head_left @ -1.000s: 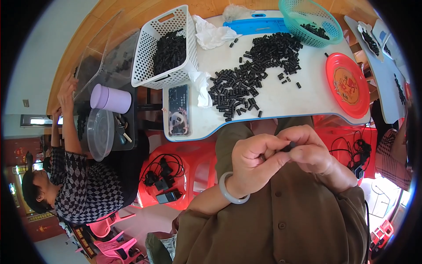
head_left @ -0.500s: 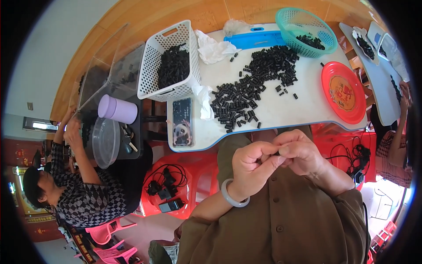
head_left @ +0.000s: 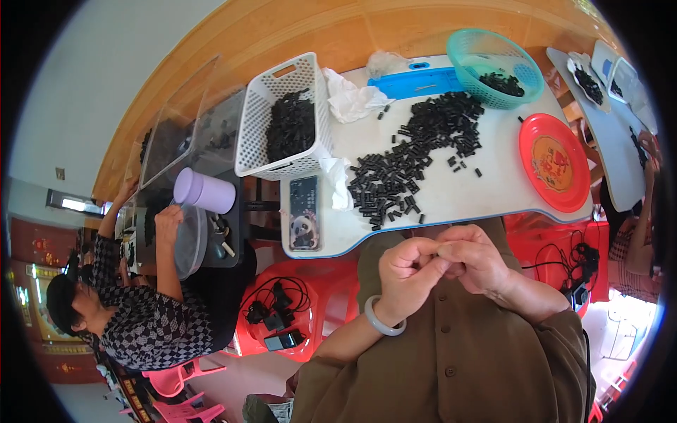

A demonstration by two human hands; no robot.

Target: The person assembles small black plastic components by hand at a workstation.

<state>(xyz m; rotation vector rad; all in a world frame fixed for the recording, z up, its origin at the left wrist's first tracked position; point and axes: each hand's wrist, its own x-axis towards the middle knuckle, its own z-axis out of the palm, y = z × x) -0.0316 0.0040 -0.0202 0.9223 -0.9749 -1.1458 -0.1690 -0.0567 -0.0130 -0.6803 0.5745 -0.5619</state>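
Note:
Just off the table's near edge, in front of my brown shirt, my left hand (head_left: pixel 409 273) and my right hand (head_left: pixel 479 259) meet at the fingertips. Both are closed in a pinch, thumbs and forefingers pressed together. Whatever lies between them is hidden by the fingers. A pale bangle (head_left: pixel 381 317) circles my left wrist. Nearest to the hands, a heap of small black plastic pieces (head_left: pixel 388 178) spreads over the white table (head_left: pixel 486 194). A few single pieces lie apart on its right side.
Left on the table stand a white basket (head_left: pixel 321 137) of black pieces and a phone (head_left: pixel 305 215). Behind are crumpled tissue (head_left: pixel 350 99), a blue tray (head_left: pixel 395 86) and a green basket (head_left: pixel 493 95). A red plate (head_left: pixel 529 176) lies right. Another person (head_left: pixel 141 303) sits left.
The whole view has shifted, so the table and its things sit slightly lower and further right. My hands stay pinched together; the small dark thing glimpsed between them earlier is hidden now.

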